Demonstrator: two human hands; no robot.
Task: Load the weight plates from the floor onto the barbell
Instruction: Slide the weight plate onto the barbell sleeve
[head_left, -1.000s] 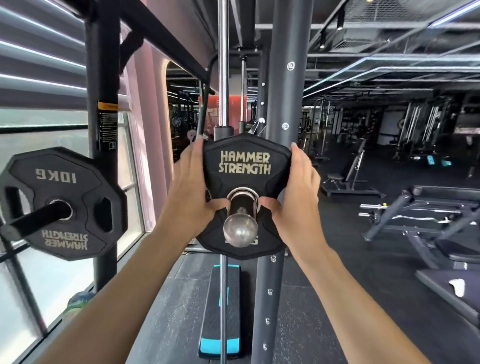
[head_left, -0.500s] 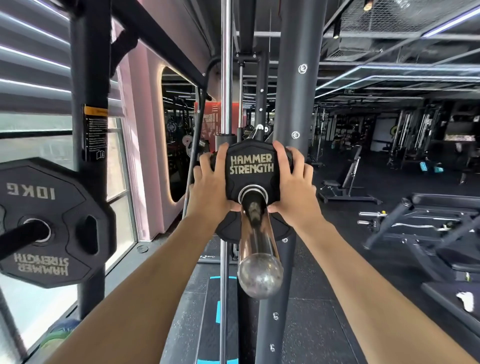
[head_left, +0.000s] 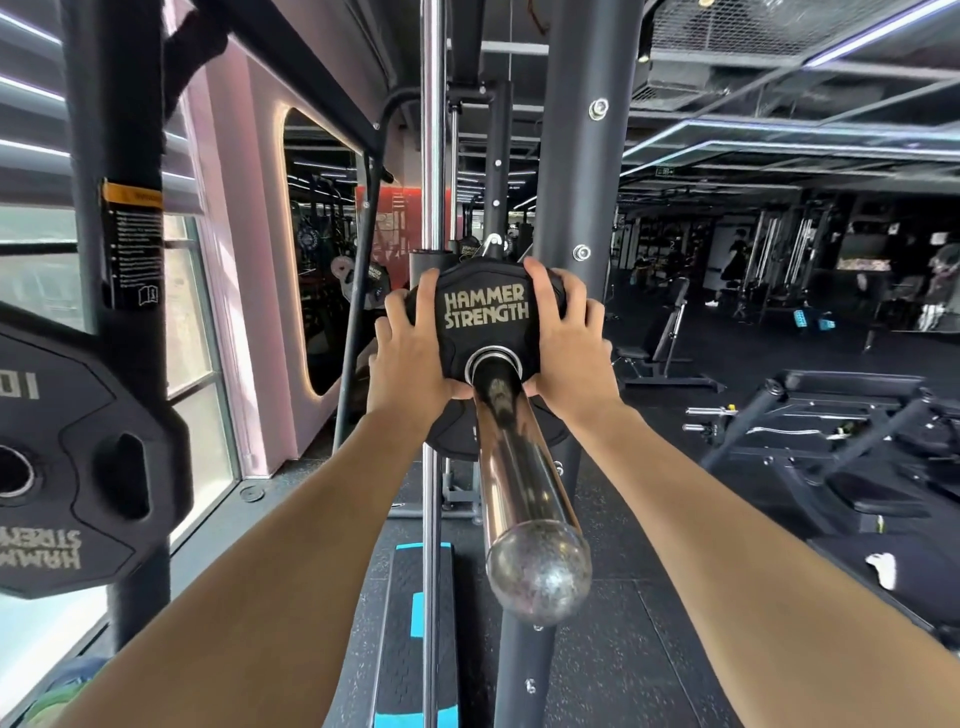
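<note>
Your left hand and right hand each clasp a side of the black rubber-coated weight plate, its matte face lettered HAMMER STRENGTH. The plate sits threaded far along the polished chrome barbell sleeve, whose rounded, scuffed end points toward you. Left of the sleeve hangs a second black angular plate.

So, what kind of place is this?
Most likely a commercial gym: both hands hold a Hammer Strength weight plate on a chrome barbell sleeve, with an adjustable bench and rows of machines behind.
</note>
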